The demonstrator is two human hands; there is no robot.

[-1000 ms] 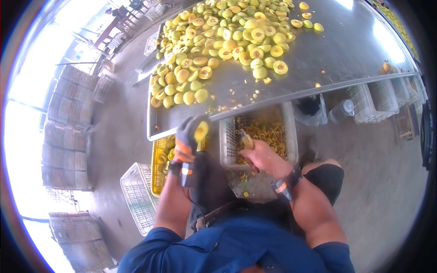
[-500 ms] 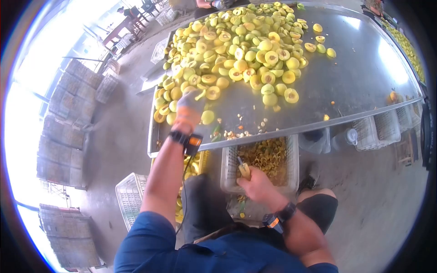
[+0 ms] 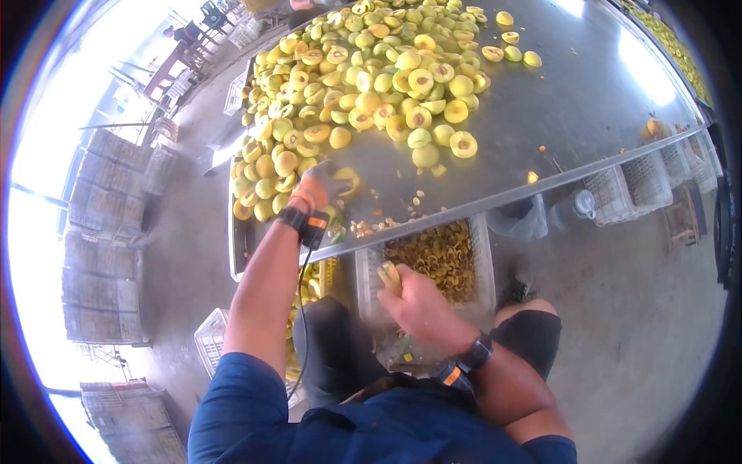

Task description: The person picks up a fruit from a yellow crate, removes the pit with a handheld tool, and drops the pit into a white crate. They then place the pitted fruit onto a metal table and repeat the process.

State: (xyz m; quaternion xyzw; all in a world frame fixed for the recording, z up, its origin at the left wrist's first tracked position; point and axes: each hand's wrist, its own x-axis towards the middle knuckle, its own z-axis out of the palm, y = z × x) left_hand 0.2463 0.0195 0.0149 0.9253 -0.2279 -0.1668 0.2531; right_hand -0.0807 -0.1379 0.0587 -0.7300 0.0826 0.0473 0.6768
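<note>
My left hand (image 3: 318, 188), in a grey and orange glove, is at the near left part of the metal table, with its fingers closed on a yellow-green fruit half (image 3: 347, 180). Beside it lies a large heap of halved fruits (image 3: 363, 81), several showing brown centres. My right hand (image 3: 421, 303) is wrapped round the light handle of a small tool (image 3: 389, 277), in front of the table edge and above a white crate of brownish scraps (image 3: 440, 263). The tool's tip cannot be made out.
The metal table's front edge (image 3: 495, 203) runs across the view. Below it stand a yellow crate (image 3: 328, 277) at left and white crates (image 3: 630, 189) at right. Small pale pieces (image 3: 371, 227) lie near the edge. Stacked crates (image 3: 104, 247) stand at far left.
The view has shifted, so the table and heap sit further left. My left hand has come back from the heap's edge towards the table's front. My right hand still holds the tool.
</note>
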